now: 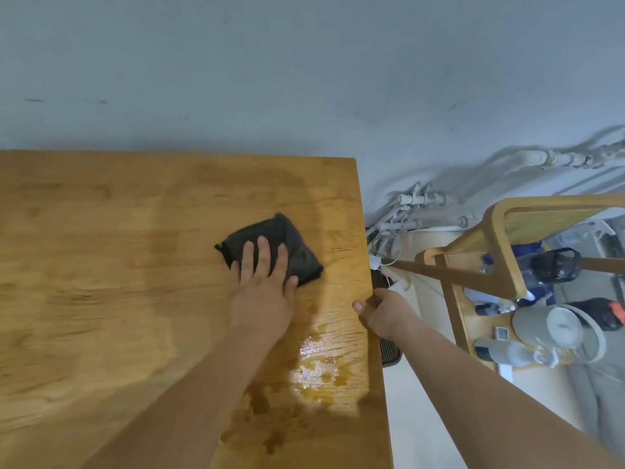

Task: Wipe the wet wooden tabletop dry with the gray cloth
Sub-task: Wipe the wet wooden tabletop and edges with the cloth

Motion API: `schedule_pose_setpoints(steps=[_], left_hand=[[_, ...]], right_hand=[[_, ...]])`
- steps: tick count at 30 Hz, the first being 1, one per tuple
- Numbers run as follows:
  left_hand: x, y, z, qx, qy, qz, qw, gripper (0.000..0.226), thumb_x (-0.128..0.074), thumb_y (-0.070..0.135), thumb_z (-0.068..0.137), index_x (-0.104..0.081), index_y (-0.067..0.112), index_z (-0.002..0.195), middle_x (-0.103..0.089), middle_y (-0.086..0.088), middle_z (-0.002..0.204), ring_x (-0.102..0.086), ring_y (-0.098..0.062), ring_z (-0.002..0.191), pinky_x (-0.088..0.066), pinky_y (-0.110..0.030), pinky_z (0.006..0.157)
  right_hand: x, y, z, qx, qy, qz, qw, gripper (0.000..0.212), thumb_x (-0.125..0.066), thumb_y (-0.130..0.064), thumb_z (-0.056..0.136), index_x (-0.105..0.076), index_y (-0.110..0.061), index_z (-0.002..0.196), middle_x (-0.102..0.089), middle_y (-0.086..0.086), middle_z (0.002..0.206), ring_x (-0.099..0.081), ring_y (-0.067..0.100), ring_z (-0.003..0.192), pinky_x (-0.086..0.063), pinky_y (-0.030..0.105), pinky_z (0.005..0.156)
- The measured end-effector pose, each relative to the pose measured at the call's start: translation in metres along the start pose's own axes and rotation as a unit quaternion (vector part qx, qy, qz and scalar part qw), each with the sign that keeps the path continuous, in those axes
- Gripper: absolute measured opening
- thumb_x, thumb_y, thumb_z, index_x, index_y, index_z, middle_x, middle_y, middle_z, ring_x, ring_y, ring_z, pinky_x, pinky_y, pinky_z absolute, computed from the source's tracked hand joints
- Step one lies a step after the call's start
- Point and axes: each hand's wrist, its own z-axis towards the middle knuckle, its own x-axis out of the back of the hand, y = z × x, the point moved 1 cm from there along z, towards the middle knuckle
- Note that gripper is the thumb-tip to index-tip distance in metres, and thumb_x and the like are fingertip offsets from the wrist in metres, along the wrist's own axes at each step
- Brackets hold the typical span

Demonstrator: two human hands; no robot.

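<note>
A dark gray folded cloth (287,242) lies on the wooden tabletop (101,265) near its right side. My left hand (262,282) presses flat on the cloth, fingers spread over its near half. My right hand (380,311) grips the table's right edge, thumb on top. A shiny puddle of water (318,363) with darker wet patches sits on the wood just in front of both hands, near the right edge.
A gray wall rises behind the table. To the right stand a wooden chair (500,252), white pipes (412,211) along the wall, a gray kettle-like vessel (561,330) and dark items on a low shelf. A dark grille (389,346) lies on the floor beside the table.
</note>
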Motion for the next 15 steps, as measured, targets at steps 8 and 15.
schedule_pose_setpoints(steps=[8, 15], left_hand=[[0.004, 0.018, 0.059, -0.352, -0.021, 0.117, 0.928, 0.061, -0.025, 0.056, 0.107, -0.008, 0.037, 0.162, 0.006, 0.000, 0.172, 0.008, -0.022, 0.158, -0.008, -0.049, 0.127], [0.000, 0.046, 0.052, -0.167, 0.019, 0.005, 0.986, 0.060, -0.026, 0.047, 0.108, -0.012, 0.029, 0.163, -0.001, -0.006, 0.172, 0.006, -0.030, 0.158, -0.009, -0.054, 0.126]], right_hand=[[0.006, -0.003, 0.007, 0.002, -0.007, -0.016, 1.000, 0.017, -0.060, -0.036, 0.100, -0.060, -0.025, 0.113, -0.061, -0.003, 0.108, -0.059, 0.020, 0.099, -0.045, 0.031, 0.085], [0.008, 0.004, 0.005, -0.004, -0.028, 0.045, 0.999, 0.035, -0.063, -0.041, 0.098, -0.063, -0.024, 0.128, -0.059, -0.005, 0.102, -0.055, 0.017, 0.097, -0.049, 0.034, 0.092]])
